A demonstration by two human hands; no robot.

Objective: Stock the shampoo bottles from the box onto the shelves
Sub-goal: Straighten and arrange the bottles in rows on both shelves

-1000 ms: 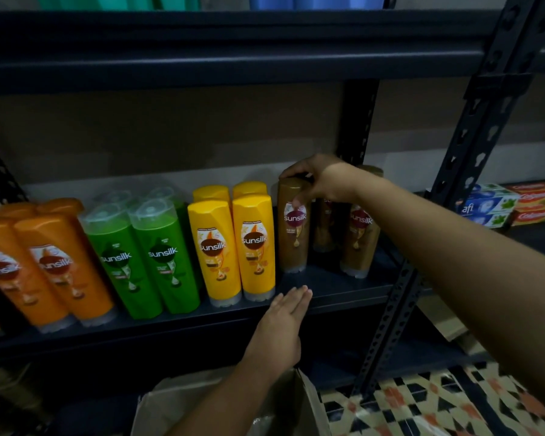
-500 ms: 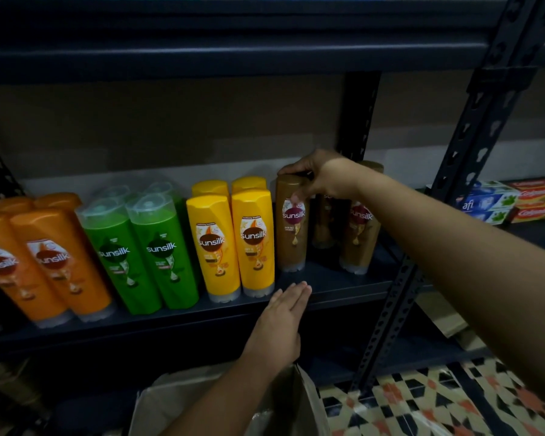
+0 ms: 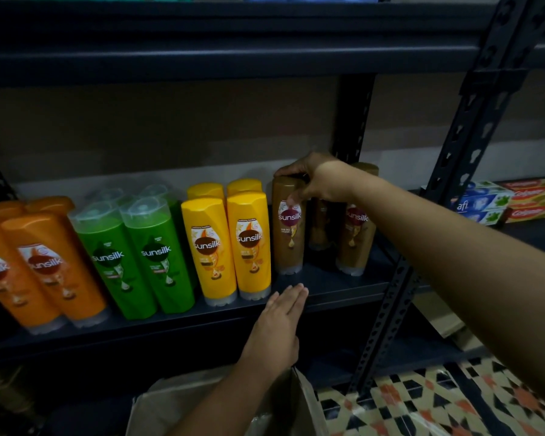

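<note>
Right hand (image 3: 315, 180), just right of frame centre, curled over the cap of a brown shampoo bottle (image 3: 289, 228), thumb down its front, fingers round the top: grip holding the bottle by its head. Bottle upright, base down on the middle shelf (image 3: 328, 284), just beside the right-hand yellow bottle (image 3: 253, 243) without clearly touching. Left hand (image 3: 280, 322), lower centre, flat and straight-fingered, holding nothing, fingertips (image 3: 291, 292) at the shelf's front edge just below the held bottle.

Step in hand, most likely: squaring the brown bottle into the front row, label forward. Next move probably calls for letting go without tipping it, then reaching down to the cardboard box (image 3: 177, 407) at the bottom of the frame for another; contents of the box not visible.

Brown bottle: tall, narrow, tan-gold body, rounded cap of the same colour, dark maroon "sunsilk" roundel, clear base. Two more brown bottles (image 3: 356, 234) to its right, partly behind the forearm, one set further back. Leftward along the shelf: yellow pairs, green bottles (image 3: 158, 256) with clear caps, orange bottles (image 3: 54, 269) at far left. Toothpaste cartons (image 3: 516, 199) at the right edge, on the neighbouring bay.
</note>
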